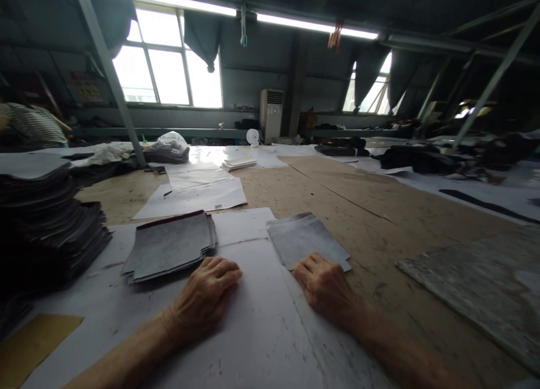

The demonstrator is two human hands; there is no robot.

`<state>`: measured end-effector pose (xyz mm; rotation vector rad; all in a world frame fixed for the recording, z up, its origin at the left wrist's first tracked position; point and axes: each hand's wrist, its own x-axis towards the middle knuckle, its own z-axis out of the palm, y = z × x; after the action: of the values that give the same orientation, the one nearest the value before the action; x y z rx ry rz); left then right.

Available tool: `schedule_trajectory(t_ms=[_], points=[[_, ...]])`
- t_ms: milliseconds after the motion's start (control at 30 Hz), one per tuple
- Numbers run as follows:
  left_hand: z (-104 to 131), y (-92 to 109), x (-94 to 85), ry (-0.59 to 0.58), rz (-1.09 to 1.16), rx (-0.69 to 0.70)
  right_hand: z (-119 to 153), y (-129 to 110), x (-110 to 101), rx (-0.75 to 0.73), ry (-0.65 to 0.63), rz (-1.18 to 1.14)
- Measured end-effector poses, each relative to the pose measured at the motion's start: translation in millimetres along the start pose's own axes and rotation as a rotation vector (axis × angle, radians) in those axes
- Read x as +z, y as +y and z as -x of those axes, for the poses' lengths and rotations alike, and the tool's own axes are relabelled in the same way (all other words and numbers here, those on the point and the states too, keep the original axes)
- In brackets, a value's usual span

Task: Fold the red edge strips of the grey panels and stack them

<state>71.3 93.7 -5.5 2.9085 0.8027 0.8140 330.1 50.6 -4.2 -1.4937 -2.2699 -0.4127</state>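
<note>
Both hands down flat on the white paper sheet point(261, 321), neither gripping anything. Left hand point(206, 296) loosely curled, knuckles up, fingertips resting on the paper just beside the near edge of the left stack of grey fabric pieces point(171, 244); can't tell if it actually touches the stack. Right hand point(323, 282) also loosely curled, fingers lying on the near edge of the smaller right stack of grey pieces point(306, 237), touching it. So 2 grey stacks sit just beyond the hands, 1 ahead of each, with a bare strip of paper between them. Left stack is thicker, fanned a bit, dark red edge showing along its top. Far left: tall pile of dark cut pieces point(46, 220). Yellow-brown card point(34, 338) at lower left corner. Large grey mottled sheet point(485, 288) on the brown tabletop point(358, 209) to the right, well apart from the hands. More white paper sheets point(198, 195) further up the table
</note>
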Motion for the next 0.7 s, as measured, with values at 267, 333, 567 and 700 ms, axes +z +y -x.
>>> schedule_trajectory(t_ms=[267,333,567,700], points=[[-73.8,46.3,28.7,-0.172,0.085,-0.043,-5.3,14.1,11.7,0.283,0.213,0.018],[-88.0,44.8,39.9,-0.157,0.055,-0.117,-4.3,16.1,10.5,0.294,0.242,-0.016],[-110.2,22.7,62.8,-0.134,-0.058,-0.308,-7.0,17.1,25.9,0.138,0.279,-0.138],[-109.0,23.6,64.7,-0.125,-0.044,-0.307,-11.5,30.5,38.8,0.164,0.317,-0.17]])
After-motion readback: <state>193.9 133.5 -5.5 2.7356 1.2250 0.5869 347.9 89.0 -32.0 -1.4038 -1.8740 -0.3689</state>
